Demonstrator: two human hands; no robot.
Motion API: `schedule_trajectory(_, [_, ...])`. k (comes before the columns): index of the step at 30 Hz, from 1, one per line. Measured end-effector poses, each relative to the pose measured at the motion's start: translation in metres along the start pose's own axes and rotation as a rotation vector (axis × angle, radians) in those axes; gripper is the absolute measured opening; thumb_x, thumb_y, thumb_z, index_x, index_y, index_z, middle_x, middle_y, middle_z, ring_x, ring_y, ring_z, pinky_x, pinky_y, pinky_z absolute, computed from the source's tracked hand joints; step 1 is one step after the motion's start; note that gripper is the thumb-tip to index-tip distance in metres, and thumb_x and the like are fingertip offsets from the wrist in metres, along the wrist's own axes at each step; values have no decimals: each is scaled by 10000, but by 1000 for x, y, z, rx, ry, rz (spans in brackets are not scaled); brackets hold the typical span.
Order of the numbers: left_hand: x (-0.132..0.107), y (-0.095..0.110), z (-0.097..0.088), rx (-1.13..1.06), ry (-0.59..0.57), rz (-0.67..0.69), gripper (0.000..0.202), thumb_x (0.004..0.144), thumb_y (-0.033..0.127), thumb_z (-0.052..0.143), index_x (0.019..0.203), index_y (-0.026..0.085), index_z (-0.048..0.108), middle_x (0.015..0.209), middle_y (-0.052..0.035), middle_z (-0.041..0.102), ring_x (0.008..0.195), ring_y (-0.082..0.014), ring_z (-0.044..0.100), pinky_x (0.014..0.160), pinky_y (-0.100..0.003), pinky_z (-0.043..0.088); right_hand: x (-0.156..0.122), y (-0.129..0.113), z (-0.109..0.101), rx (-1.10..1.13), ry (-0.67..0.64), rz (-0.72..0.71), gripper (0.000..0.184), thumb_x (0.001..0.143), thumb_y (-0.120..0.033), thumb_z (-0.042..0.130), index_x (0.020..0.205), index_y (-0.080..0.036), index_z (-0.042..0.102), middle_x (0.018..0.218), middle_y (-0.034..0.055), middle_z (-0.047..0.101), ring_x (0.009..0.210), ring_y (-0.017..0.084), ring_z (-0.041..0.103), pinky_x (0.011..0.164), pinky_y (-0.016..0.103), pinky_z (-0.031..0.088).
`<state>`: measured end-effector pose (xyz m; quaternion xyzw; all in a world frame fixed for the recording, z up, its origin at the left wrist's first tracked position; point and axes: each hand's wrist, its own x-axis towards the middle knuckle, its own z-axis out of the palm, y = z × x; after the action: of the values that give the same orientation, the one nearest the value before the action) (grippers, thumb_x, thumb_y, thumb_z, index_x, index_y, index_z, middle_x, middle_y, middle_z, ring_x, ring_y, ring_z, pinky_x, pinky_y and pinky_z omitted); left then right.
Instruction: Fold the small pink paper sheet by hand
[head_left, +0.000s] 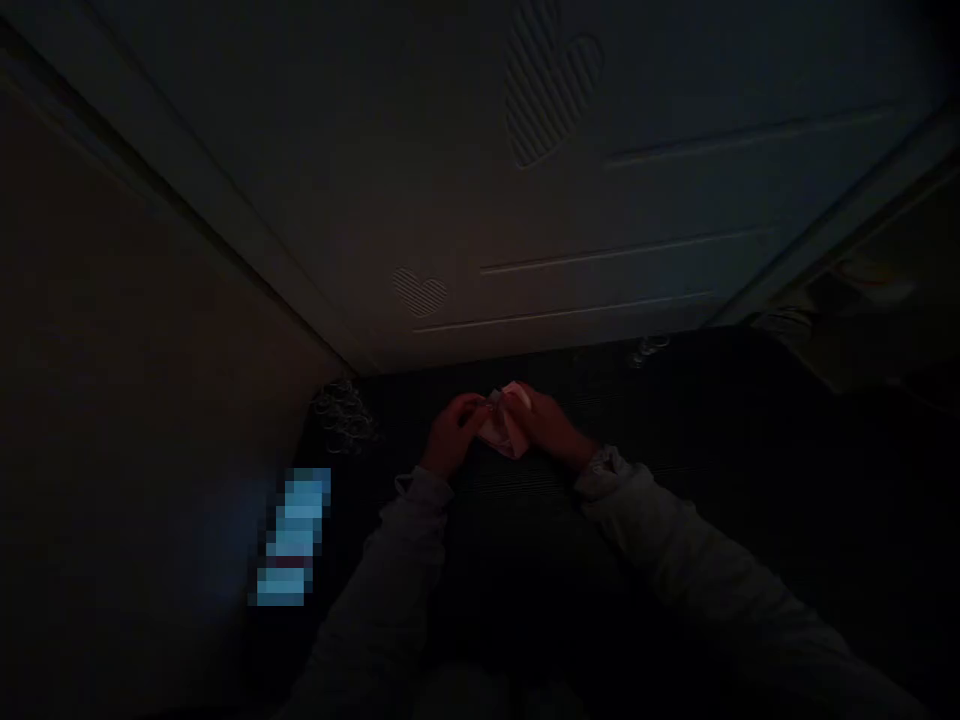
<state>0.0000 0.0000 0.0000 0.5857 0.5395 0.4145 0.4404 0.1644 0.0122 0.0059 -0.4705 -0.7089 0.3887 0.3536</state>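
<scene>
The scene is very dark. My left hand (454,432) and my right hand (546,425) meet over a dark floor mat (675,440), both closed on a small pink piece of paper or cloth (505,420) held between them. The left fingers pinch its left edge. The right fingers wrap over its top and right side. Both arms wear light long sleeves.
A white door (570,200) with heart-shaped embossing stands just beyond the hands. A wall (112,400) runs along the left. A small tangled heap (345,415) lies at the mat's left corner. A glowing blue blurred patch (292,540) shows at lower left.
</scene>
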Motion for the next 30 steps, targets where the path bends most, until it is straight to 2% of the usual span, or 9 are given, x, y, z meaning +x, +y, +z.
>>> schedule_trajectory(2, [-1,1,0,-5,-16,-1,283,710,349,527,926,167,541,830,-30,614,780,-151,574,715,-271,441,1,1,0,25,12,20,307,824,-420,325,872,-181,511,778,26,573,697,141,531,609,254,396])
schedule_trajectory(4, [-1,1,0,9,-18,5,289,713,353,522,936,169,534,826,-28,613,773,-147,571,707,-268,441,1,2,1,24,45,20,297,781,-431,415,918,-182,502,816,32,572,720,150,534,624,265,407])
schedule_trajectory(8, [-1,0,0,57,11,17,298,708,352,528,942,167,530,813,-22,604,760,-142,562,702,-266,438,3,2,6,-33,143,-69,358,700,-407,544,964,-171,496,916,65,549,824,173,519,712,291,410])
schedule_trajectory(11, [0,-1,-1,47,6,13,296,724,358,504,948,166,531,830,-27,605,778,-145,562,711,-269,437,1,1,7,-71,115,-124,294,733,-407,504,917,-179,517,885,56,550,803,164,516,709,283,404])
schedule_trajectory(15, [-1,0,0,35,-4,27,265,737,356,485,891,152,554,870,-42,603,823,-149,555,750,-272,428,-1,-1,4,-73,34,-70,278,776,-435,426,839,-180,517,772,28,560,697,143,514,636,258,396])
schedule_trajectory(20, [-1,0,1,26,-48,33,273,700,358,537,879,152,556,834,-37,609,779,-146,562,731,-279,430,1,2,3,86,96,2,350,829,-441,286,809,-176,512,757,24,556,698,136,517,638,254,399])
schedule_trajectory(25, [1,-5,-1,-34,-36,3,312,684,344,564,932,157,535,870,-43,603,797,-145,562,737,-281,430,5,6,2,227,146,72,359,803,-470,317,830,-173,517,778,27,568,714,139,525,659,266,413])
schedule_trajectory(30, [3,-5,-3,-85,11,-6,308,676,333,568,924,158,523,851,-32,589,781,-135,556,736,-277,426,6,3,-1,141,104,51,300,751,-425,443,892,-174,530,827,33,579,734,146,529,650,264,408])
